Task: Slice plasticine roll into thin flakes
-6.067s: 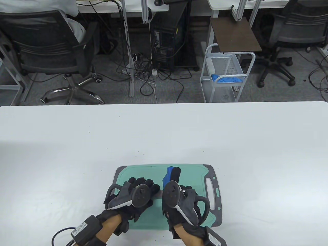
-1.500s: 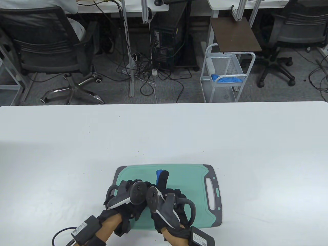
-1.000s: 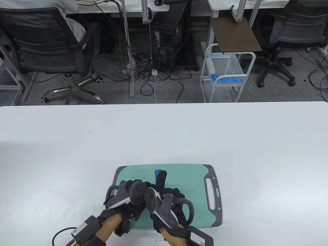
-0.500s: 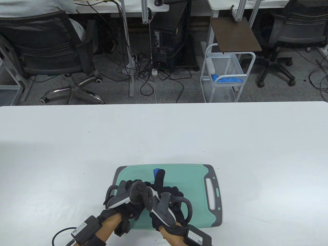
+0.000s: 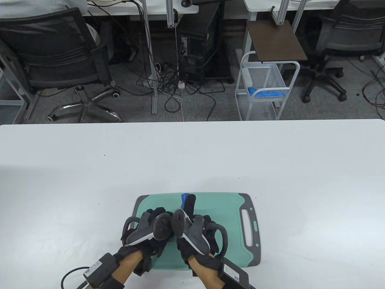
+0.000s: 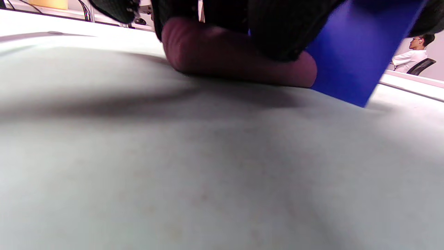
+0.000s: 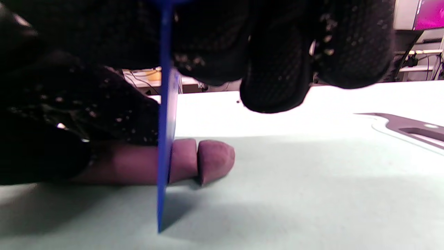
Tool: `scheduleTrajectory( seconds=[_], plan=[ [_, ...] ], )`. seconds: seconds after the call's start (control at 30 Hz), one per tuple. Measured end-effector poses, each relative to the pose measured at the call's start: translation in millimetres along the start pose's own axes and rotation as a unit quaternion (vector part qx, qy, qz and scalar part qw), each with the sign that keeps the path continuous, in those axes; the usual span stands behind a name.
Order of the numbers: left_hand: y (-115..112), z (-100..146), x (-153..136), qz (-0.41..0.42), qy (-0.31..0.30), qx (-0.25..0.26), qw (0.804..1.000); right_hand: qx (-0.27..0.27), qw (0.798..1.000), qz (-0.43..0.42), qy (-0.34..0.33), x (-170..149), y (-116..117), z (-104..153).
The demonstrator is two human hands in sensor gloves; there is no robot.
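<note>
My left hand (image 5: 153,228) presses the purple plasticine roll (image 7: 138,163) down on the green cutting board (image 5: 228,210), which sits on the white surface (image 5: 90,168). My right hand (image 5: 195,231) grips the blue blade (image 7: 164,139), standing edge-down through the roll near its free end. In the right wrist view one stubby end piece (image 7: 215,159) looks already parted, a second cut is under way, and most of the roll is uncut under my left fingers (image 7: 41,152). I judge the slicing barely begun.

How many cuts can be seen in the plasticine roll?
2: one finished cut beside the end piece, and one where the blue blade stands now in the plasticine roll. Gloves may hide more.
</note>
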State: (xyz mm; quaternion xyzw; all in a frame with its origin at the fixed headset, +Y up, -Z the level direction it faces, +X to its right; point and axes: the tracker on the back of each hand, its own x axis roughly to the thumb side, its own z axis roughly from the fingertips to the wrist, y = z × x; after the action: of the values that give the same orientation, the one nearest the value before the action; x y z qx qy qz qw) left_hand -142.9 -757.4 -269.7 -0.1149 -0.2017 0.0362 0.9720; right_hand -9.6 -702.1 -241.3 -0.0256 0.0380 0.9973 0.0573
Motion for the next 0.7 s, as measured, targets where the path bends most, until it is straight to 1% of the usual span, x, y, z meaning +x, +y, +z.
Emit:
scheduleTrajectory(
  seconds=[0.23, 0.4, 0.7],
  plan=[
    [-0.4, 0.3, 0.4, 0.003, 0.007, 0.009, 1.000, 0.010, 1.000, -0.013, -0.008, -4.0, -4.8, 10.8],
    [0.4, 0.3, -0.8, 0.007, 0.013, 0.019, 1.000, -0.005, 1.000, -0.022, -0.007, -4.8, -10.8, 13.6],
    [1.1, 0.1, -4.2, 0.016, 0.020, 0.019, 0.999, -0.025, 0.999, -0.031, -0.019, -0.2, -24.5, 25.6]
  ],
)
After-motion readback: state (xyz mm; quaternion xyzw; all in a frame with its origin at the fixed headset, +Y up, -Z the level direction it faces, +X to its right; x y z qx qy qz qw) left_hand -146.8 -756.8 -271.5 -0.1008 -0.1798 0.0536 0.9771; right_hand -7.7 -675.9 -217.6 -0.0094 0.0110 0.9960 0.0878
